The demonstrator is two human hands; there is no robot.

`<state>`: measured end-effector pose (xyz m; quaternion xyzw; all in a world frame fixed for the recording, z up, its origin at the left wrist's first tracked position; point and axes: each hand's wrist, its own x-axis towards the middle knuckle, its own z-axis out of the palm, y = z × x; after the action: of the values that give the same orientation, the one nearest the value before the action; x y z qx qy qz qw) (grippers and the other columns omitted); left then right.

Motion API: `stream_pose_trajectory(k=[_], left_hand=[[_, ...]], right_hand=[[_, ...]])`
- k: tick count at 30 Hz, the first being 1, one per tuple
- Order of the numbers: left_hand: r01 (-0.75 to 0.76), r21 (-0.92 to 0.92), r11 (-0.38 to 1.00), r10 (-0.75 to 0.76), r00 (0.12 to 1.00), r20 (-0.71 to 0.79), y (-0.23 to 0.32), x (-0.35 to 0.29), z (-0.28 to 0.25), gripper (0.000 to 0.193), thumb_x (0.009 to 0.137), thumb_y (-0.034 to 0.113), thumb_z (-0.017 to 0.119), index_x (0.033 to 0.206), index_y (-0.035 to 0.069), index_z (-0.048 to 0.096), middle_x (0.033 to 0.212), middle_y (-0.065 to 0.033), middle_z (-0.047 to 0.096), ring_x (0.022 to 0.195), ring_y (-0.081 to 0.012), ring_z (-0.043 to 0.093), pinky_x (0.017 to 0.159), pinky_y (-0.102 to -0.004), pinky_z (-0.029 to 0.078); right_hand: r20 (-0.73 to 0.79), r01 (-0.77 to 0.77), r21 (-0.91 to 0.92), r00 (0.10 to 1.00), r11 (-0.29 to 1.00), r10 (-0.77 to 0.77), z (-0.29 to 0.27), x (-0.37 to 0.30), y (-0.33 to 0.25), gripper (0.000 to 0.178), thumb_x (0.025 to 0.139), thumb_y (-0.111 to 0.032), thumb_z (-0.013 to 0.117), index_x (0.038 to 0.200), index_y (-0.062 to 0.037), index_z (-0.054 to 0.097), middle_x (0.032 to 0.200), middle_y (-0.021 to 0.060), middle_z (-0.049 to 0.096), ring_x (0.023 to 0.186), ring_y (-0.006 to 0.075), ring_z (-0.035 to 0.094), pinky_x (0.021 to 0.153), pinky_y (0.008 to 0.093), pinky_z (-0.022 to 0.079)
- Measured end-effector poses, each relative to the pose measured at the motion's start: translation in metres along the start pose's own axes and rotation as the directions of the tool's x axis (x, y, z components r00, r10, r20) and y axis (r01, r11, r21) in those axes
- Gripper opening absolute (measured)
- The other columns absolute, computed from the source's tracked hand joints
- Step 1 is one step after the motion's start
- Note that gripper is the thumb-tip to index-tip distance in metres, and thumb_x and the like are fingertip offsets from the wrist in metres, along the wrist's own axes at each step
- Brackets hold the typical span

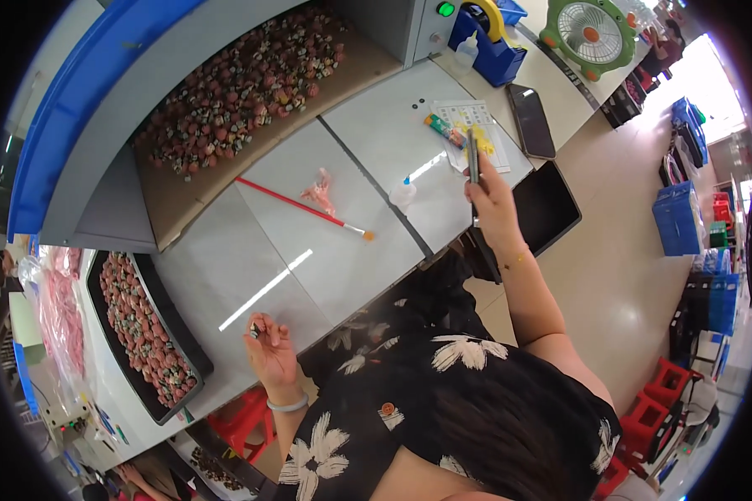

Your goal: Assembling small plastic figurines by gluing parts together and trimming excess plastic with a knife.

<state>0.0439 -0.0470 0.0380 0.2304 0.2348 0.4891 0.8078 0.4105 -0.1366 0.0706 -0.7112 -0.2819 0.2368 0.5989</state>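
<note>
My right hand (495, 204) is closed around a slim grey metal tool that looks like tweezers (474, 159). Its tip reaches over a yellow smear or lump (485, 144) on a printed paper sheet (495, 125). Beside that lies a green and orange tube (444, 129). Near the table's front edge, my left hand (271, 349) is curled, pinching a small dark and white piece (255, 331). Between the hands lie a red-handled paintbrush (297, 203), a crumpled pink scrap (318, 192) and a small white bottle with a blue tip (403, 193).
A grey and blue cabinet (100, 196) holds many pink, dark and white pieces (251, 88). A black tray (196, 367) of similar pieces stands at left. At right are a phone (531, 121), a black bin (551, 209), a tape dispenser (497, 54) and a green fan (589, 35).
</note>
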Motion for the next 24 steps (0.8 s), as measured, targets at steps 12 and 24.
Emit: stream_pose_trajectory(k=[12, 24], left_hand=[[-0.047, 0.006, 0.999, 0.047, 0.999, -0.004, -0.010, -0.022, 0.016, 0.033, 0.087, 0.033, 0.051, 0.098, 0.003, 0.046, 0.090, -0.0042, 0.045, 0.063, -0.0079, 0.041, 0.076, -0.0274, 0.044], [-0.055, 0.088, 0.995, 0.057, 0.998, -0.013, -0.017, -0.002, 0.020, 0.034, 0.086, 0.034, 0.052, 0.099, 0.003, 0.050, 0.092, -0.0042, 0.047, 0.062, -0.0073, 0.041, 0.076, -0.0296, 0.043]], right_hand=[[0.343, 0.409, -0.750, 0.913, 0.520, -0.222, 0.007, 0.018, -0.025, 0.046, 0.078, -0.004, 0.051, 0.123, -0.0074, 0.044, 0.109, 0.0125, 0.049, 0.099, 0.0284, 0.047, 0.083, 0.0343, 0.039], [0.008, 0.148, -0.866, 0.959, 0.478, -0.283, -0.069, 0.063, 0.010, 0.045, 0.085, -0.023, 0.050, 0.127, -0.0106, 0.040, 0.110, 0.0112, 0.053, 0.107, 0.0259, 0.047, 0.090, 0.0370, 0.034]])
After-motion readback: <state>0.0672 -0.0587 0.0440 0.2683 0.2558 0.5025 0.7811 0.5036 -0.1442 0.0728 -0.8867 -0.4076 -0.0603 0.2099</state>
